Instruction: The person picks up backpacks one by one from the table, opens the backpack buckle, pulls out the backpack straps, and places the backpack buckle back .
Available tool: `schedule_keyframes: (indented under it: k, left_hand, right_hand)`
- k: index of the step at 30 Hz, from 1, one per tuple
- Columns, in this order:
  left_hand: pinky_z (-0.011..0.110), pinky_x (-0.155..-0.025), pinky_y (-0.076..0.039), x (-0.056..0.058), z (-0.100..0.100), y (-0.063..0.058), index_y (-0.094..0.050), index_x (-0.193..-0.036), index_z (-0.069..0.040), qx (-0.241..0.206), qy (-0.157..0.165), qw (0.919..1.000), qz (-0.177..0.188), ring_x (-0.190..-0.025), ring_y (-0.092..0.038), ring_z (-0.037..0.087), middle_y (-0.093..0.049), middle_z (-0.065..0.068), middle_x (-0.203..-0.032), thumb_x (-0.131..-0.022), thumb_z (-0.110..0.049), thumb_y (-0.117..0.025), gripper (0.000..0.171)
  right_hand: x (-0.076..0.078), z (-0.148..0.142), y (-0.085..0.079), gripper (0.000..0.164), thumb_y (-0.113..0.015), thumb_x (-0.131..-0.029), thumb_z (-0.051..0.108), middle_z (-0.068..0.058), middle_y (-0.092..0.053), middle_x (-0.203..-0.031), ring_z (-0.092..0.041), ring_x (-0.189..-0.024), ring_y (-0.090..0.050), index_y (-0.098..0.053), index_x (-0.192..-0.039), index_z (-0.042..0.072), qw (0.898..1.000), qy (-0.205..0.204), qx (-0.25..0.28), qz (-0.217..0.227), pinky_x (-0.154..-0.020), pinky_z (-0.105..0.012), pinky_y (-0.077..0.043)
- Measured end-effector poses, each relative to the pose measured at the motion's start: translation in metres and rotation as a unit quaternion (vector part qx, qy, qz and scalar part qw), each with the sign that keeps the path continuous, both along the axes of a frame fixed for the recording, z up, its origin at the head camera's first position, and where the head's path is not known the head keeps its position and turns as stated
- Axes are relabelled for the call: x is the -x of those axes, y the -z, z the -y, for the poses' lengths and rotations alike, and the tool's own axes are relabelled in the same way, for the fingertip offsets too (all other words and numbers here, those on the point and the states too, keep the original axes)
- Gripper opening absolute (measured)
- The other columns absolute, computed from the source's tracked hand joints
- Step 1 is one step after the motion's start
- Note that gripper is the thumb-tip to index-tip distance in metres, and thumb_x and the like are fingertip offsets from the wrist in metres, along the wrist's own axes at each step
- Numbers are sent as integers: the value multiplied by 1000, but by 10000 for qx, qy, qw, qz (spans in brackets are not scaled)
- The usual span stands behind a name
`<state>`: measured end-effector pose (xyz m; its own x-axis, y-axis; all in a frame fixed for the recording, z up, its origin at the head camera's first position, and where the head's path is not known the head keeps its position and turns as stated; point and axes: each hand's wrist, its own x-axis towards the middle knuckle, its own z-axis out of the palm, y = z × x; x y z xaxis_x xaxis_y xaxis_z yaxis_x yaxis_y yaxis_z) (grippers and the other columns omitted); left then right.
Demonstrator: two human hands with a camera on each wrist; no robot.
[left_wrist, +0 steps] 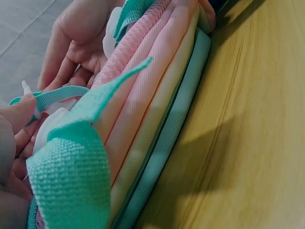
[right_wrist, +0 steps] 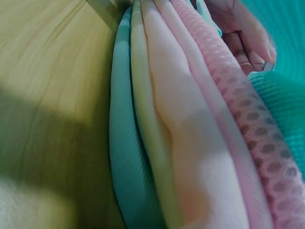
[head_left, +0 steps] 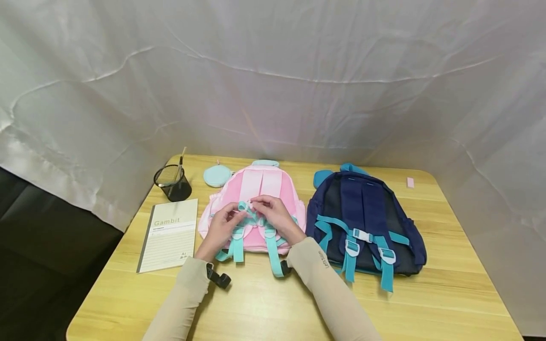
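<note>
A pink backpack (head_left: 294,203) lies with its shoulder straps facing up. Over its middle, my left hand (head_left: 223,226) pinches a turquoise chest strap (head_left: 243,205) between thumb and fingers. My right hand (head_left: 277,215) pinches the white buckle (head_left: 250,204) on that strap, close to the left fingertips. In the left wrist view, a white buckle piece (left_wrist: 26,88) sticks up by the left thumb. Whether the buckle halves are joined is too small to tell. Turquoise strap ends (head_left: 273,253) hang off the backpack's near side. The right wrist view mostly shows the backpack's layered edge (right_wrist: 176,119).
A navy backpack (head_left: 351,199) with turquoise straps lies to the right, near a pink eraser-like block (head_left: 410,182). On the left are a notebook (head_left: 170,237) and a black mesh pen holder (head_left: 179,189). A light blue round pouch (head_left: 217,175) lies behind the pink backpack.
</note>
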<state>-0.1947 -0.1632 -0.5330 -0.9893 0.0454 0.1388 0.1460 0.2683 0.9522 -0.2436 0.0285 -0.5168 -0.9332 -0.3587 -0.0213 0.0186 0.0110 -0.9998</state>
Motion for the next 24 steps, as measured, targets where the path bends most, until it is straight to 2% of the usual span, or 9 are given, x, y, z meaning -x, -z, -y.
schedule_keyframes:
  k: [5,10,12,19,24]
  left_hand:
    - [24,-69,-46,0,-1,1,-71,-112,-12,116,-75,9999,28,-84,-56,16,-66,8,-95,-102,-28,-68,19]
    - [23,-70,-46,1,-3,0,-72,-117,-11,155,-95,9998,14,-84,-56,16,-67,11,-95,-102,-28,-68,23]
    - [23,-70,-47,1,-4,0,-72,-116,-11,176,-140,9997,3,-84,-57,17,-68,11,-95,-101,-28,-70,23]
    - [21,-70,-50,1,-10,-1,-71,-103,-10,479,-488,9976,-111,-80,-62,15,-71,7,-93,-91,-34,-82,29]
    - [21,-68,-48,1,-15,-3,-74,-95,-10,584,-625,9961,-232,-76,-61,15,-72,6,-87,-91,-25,-82,18]
  right_hand:
    - [-2,0,-1,27,-66,-104,24,4,-68,-92,-10,-77,-58,-73,-121,5,9996,53,-121,-236,-71,-23,-46]
    - [-3,-1,-2,28,-73,-98,14,-10,-70,-109,-8,-83,-61,-71,-124,4,9973,-71,-278,-673,-75,-22,-49]
    - [-3,-1,0,28,-74,-97,12,-15,-70,-111,-8,-83,-61,-71,-122,2,9967,-54,-260,-771,-75,-21,-49]
    - [-1,-2,1,27,-72,-99,15,-5,-67,-105,-10,-80,-62,-68,-123,2,9985,76,-158,-512,-73,-25,-50]
    - [-7,-4,-12,25,-69,-100,10,-6,-66,-103,-13,-79,-62,-65,-122,-4,9991,-29,-99,-404,-73,-28,-51]
